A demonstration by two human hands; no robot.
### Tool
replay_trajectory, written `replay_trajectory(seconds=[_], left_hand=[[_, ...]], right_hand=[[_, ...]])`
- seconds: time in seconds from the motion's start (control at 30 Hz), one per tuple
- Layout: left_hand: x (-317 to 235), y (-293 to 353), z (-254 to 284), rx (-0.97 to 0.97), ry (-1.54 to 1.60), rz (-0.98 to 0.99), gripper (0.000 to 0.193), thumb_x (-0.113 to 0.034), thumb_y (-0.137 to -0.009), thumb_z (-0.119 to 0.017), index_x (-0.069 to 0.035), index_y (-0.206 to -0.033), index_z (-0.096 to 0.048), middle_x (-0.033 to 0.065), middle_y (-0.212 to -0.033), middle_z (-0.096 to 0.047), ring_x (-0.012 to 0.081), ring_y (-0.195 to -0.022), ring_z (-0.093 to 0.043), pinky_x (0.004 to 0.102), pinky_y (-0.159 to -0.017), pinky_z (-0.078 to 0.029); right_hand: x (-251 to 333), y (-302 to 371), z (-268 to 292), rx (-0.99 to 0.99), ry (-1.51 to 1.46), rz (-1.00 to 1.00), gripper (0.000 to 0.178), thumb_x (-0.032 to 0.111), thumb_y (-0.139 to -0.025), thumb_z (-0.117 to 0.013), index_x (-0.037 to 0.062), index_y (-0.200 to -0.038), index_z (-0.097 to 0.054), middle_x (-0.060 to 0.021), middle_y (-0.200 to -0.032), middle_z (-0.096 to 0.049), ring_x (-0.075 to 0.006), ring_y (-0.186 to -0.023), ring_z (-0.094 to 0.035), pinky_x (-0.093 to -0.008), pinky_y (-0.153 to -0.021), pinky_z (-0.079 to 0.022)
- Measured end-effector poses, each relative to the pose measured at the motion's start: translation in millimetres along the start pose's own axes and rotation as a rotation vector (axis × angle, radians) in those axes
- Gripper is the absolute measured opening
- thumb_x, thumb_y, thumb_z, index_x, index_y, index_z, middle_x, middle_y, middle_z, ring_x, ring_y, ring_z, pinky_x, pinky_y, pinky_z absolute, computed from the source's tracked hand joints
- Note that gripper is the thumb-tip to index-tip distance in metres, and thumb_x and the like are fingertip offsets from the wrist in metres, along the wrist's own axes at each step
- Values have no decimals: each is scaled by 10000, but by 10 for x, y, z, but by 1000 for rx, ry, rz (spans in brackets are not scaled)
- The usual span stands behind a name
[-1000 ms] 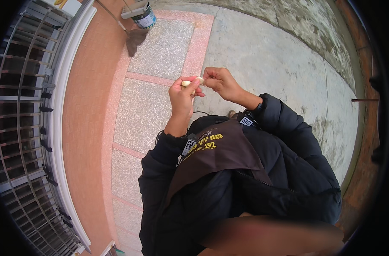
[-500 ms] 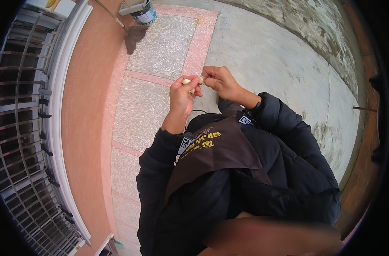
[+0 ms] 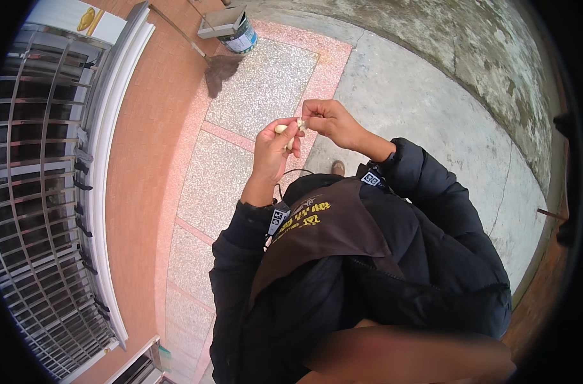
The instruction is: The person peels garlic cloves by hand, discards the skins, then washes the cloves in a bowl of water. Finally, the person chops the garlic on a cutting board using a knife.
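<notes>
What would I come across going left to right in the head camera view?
Barred window, dark-headed broom, left hand with pale garlic-like cloves, right hand, thin rod near the right rim.

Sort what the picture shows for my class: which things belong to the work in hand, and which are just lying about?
In use:
- left hand, holding pale clove-like pieces
- right hand, pinching at a small whitish piece

Lying about:
- brown-headed broom
- labelled bucket
- grey dustpan, apparently
</notes>
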State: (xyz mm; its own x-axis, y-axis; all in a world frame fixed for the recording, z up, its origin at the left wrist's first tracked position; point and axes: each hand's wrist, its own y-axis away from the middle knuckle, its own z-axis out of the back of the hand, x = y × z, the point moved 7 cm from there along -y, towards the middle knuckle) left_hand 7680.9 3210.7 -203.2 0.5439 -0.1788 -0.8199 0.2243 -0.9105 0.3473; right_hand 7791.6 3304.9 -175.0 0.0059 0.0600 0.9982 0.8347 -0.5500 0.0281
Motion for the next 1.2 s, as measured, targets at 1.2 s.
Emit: replay_trajectory(seconds=[1.2], left_hand=[[-2110,-3302,1350,-3,223,231,260,-247,-972,-586,9,-947,-626,119,-769,-655,139,-548,-572,257,-442,-441]], right_hand=[[370,-4195,693,16,76,32,82,98,-899,-635,22,-918,-612,-11,-724,-600,-79,-675,-529,-274,-621,-440]])
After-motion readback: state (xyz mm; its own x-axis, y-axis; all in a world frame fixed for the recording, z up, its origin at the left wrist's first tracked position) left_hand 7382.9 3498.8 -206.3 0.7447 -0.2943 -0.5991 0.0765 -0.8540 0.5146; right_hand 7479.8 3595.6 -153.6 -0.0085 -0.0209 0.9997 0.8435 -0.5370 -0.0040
